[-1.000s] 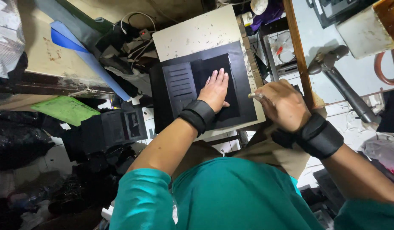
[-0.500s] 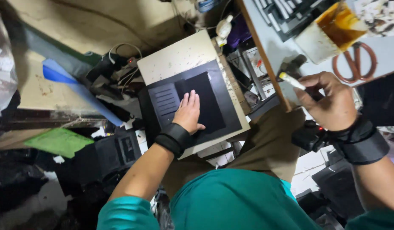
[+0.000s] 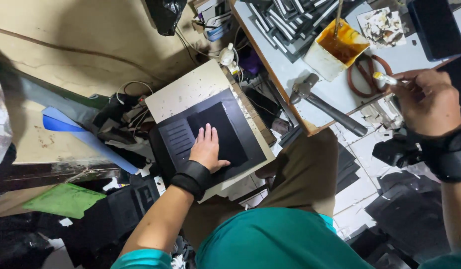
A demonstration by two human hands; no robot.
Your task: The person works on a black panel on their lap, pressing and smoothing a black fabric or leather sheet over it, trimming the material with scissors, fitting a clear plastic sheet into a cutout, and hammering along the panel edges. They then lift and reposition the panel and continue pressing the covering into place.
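Compared with half a second ago, the right hand (image 3: 428,102) has lifted further out over the pale grey surface (image 3: 290,74) and now sits near its front edge, beside the loop of brown-handled scissors (image 3: 364,74); the left hand (image 3: 208,148) has stayed pressed flat where it was, and the view has swung so that more of the surface shows.

The left hand lies open, fingers together and stretched, palm down on a flat black rectangular sheet (image 3: 221,132); it grasps nothing. That sheet is matt, dark and smooth, with straight edges, and rests on a larger black panel with ribbed slots (image 3: 176,142) on its left part. Both lie on a pale speckled board (image 3: 185,89), set low to the left of the grey surface, and the panel covers the board's near half.

The right hand's grip is closed around a small white-tipped stick-like tool (image 3: 385,78), held between thumb and fingers, tip pointing left toward the scissors. What exactly the tool is cannot be told. Both wrists wear black bands.

On the grey surface, a hammer with a dark handle (image 3: 324,105) lies across the front edge, its head inward. Behind it stands a white square tub of amber-yellow glue (image 3: 337,47) with a stick in it. A pile of black strips (image 3: 290,20) fills the far left corner
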